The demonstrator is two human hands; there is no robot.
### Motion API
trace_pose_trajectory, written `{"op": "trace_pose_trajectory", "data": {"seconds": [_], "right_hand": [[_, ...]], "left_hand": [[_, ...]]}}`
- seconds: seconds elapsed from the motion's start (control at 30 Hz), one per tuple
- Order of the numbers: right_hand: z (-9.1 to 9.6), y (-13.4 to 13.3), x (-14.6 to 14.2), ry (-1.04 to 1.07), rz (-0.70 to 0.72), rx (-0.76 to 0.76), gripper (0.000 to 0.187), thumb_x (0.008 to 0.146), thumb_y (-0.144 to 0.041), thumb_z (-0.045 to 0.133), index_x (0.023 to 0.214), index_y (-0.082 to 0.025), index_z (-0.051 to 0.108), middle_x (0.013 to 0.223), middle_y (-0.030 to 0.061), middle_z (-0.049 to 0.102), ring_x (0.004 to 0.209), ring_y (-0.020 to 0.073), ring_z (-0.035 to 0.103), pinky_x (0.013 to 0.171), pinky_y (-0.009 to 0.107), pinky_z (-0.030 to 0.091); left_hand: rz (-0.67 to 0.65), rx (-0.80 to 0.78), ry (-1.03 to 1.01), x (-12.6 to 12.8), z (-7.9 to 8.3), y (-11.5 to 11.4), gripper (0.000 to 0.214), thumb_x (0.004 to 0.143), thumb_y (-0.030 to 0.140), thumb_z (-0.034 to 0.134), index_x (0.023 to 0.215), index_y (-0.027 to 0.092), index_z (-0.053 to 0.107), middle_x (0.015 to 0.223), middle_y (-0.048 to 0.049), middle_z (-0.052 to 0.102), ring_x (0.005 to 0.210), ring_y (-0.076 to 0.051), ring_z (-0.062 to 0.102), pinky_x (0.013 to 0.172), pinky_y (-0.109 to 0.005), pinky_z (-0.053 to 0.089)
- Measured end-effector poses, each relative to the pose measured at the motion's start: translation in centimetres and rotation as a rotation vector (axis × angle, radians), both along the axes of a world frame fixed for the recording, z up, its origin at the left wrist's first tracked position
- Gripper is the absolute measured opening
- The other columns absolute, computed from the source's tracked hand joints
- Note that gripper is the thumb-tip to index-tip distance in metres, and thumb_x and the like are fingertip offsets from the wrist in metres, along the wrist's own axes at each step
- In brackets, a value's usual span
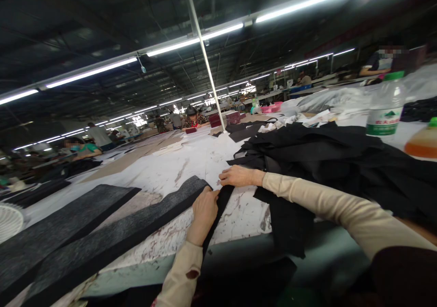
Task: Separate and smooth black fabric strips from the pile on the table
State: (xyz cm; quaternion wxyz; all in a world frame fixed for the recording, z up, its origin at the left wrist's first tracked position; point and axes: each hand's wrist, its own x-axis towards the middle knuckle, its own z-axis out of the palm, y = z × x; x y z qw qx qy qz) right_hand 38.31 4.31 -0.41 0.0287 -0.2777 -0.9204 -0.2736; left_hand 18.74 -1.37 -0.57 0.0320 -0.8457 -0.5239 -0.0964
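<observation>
My left hand (205, 212) rests with its fingers closed on a narrow black fabric strip (221, 202) where the strip meets the end of a long dark grey felt strip (136, 227) on the white worktable (191, 161). My right hand (239, 176) lies just beyond it, fingers together and pressed down on the far end of the same black strip. Both arms wear beige sleeves. The black strip runs back towards me and over the table's near edge.
A heap of black fabric pieces (327, 157) fills the table to the right. Behind it stand a clear bottle with a green cap (385, 104) and an orange bottle (423, 141). A second grey felt strip (61, 227) lies left. A white pole (205, 57) rises mid-table. Other people work at distant tables.
</observation>
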Motion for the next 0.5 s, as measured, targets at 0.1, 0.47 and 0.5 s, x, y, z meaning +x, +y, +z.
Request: {"op": "trace_pose_trajectory", "data": {"seconds": [0.1,0.47,0.5], "right_hand": [[-0.5,0.5,0.6,-0.056,0.047,0.034,0.019,0.095,-0.016,0.043,0.093,-0.016,0.062,0.099,0.0081,0.06,0.087,0.0175,0.052,0.062,0.028,0.037],[0.9,-0.7,-0.5,0.304,-0.148,-0.318,0.043,0.077,0.002,0.049,0.113,-0.016,0.065,0.106,0.0099,0.065,0.094,0.0167,0.062,0.081,0.023,0.044],[0.8,-1.0,-0.8,0.295,-0.17,-0.355,0.043,0.076,0.003,0.049,0.11,-0.015,0.066,0.104,0.0105,0.066,0.094,0.0177,0.062,0.082,0.024,0.044]], "left_hand": [[-0.009,0.021,0.019,0.4,-0.1,0.1,0.033,0.092,0.018,0.038,0.104,0.026,0.067,0.103,-0.006,0.058,0.091,-0.017,0.06,0.071,-0.026,0.041],[-0.007,0.024,0.015,1.1,-0.1,0.2,0.035,0.089,0.012,0.036,0.103,0.022,0.067,0.109,-0.0083,0.057,0.094,-0.018,0.06,0.078,-0.028,0.044],[-0.01,0.019,0.009,1.2,-0.1,0.3,0.036,0.09,0.012,0.036,0.104,0.022,0.066,0.11,-0.0086,0.057,0.095,-0.018,0.06,0.079,-0.028,0.044]]}}
